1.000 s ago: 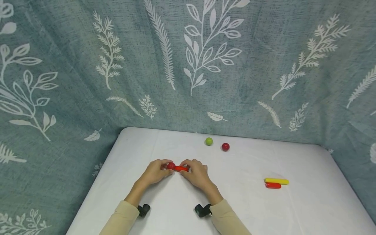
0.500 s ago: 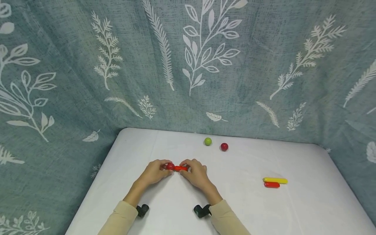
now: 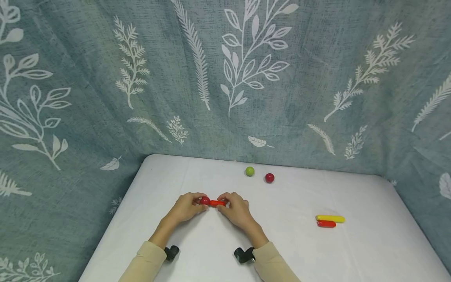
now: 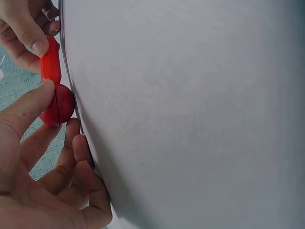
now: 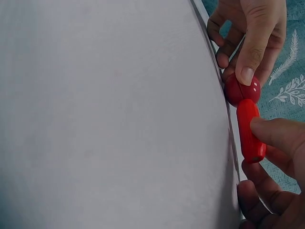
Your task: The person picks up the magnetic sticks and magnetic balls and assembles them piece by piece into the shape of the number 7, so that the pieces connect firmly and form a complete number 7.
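My left hand (image 3: 186, 206) pinches a dark red ball (image 3: 205, 200) between thumb and fingertips. A thin seam line runs round the ball (image 4: 66, 102) in the left wrist view. With thumb and fingers my right hand (image 3: 236, 208) pinches a short, bright red faceted stick (image 3: 216, 203). One end of the stick (image 5: 248, 129) meets the ball in the right wrist view; whether they are joined I cannot tell. Both things are held close over the white table (image 3: 282, 243), the hands facing each other.
Toward the table's back edge lie a green ball (image 3: 249, 171) and another dark red ball (image 3: 269, 178). To the right, a long yellow stick (image 3: 330, 218) lies alongside a short red one (image 3: 326, 224). A leaf-patterned curtain (image 3: 211, 129) hangs behind.
The head view shifts slightly. Both hands keep their holds on the ball and the stick, with no clear movement between them.
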Action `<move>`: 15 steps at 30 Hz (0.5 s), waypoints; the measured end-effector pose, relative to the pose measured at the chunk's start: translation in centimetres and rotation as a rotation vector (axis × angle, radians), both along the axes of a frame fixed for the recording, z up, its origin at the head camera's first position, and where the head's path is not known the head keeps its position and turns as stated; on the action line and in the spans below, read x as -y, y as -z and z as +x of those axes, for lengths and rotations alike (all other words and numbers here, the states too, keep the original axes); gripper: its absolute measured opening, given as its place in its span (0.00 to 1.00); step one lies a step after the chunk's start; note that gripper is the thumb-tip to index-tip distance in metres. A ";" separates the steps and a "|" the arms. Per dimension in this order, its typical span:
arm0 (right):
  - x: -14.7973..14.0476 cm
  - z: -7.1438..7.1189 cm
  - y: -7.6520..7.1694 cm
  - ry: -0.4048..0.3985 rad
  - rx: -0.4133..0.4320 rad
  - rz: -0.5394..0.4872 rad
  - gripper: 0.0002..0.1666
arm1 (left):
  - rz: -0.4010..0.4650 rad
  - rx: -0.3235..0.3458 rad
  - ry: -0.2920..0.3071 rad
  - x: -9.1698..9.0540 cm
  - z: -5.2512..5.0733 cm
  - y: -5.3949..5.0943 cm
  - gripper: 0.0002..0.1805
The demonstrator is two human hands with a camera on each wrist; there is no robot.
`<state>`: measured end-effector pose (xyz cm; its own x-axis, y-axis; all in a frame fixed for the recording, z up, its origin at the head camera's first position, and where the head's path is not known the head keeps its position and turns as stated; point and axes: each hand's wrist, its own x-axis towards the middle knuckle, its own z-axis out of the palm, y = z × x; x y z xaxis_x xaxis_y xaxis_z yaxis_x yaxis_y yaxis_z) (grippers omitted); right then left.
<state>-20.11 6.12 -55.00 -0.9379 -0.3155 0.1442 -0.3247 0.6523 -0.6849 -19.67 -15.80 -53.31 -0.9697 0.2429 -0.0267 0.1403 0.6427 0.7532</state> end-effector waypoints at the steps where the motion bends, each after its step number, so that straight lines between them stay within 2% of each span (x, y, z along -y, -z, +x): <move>1: -0.1 0.0 0.0 0.000 0.001 -0.006 0.12 | 0.000 0.001 0.001 0.0 0.0 0.0 0.21; 8: -0.7 0.5 -0.6 0.007 0.007 -0.045 0.13 | -0.001 0.005 0.003 0.0 -0.1 0.0 0.21; 15: -2.3 1.2 -1.6 0.049 0.041 -0.101 0.13 | -0.005 0.026 -0.020 -0.1 0.1 0.0 0.21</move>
